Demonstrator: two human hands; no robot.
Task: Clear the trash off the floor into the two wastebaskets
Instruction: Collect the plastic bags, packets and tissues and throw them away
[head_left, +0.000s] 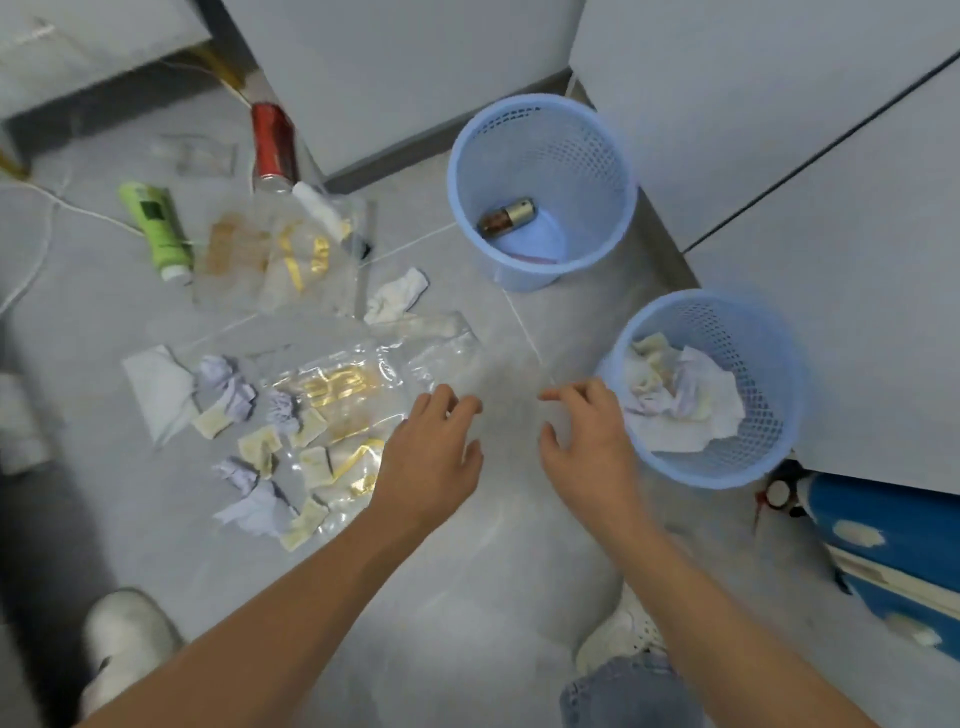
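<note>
Most of the remaining trash lies to the left of and beyond the left hand (434, 457): torn paper scraps (260, 447) and crumpled tissues (228, 384) scattered over a clear plastic wrapper with gold print (337, 395), whose long axis runs roughly left to right, its near edge passing under the left fingertips. Farther out in that direction lie a green tube (156, 228), a second clear wrapper (280, 254), a red can (272, 148) and a white wad (397, 296). The left hand is plainly nearer this litter; its fingers are spread and relaxed, grasping nothing, hovering at or just touching the wrapper, I cannot tell which. The right hand (587, 441) is also released, fingers loosely splayed and empty, just beside the near wastebasket (774, 364), which holds crumpled paper. The far wastebasket (602, 156), beyond both hands, holds a small metallic cylinder (506, 218)
</note>
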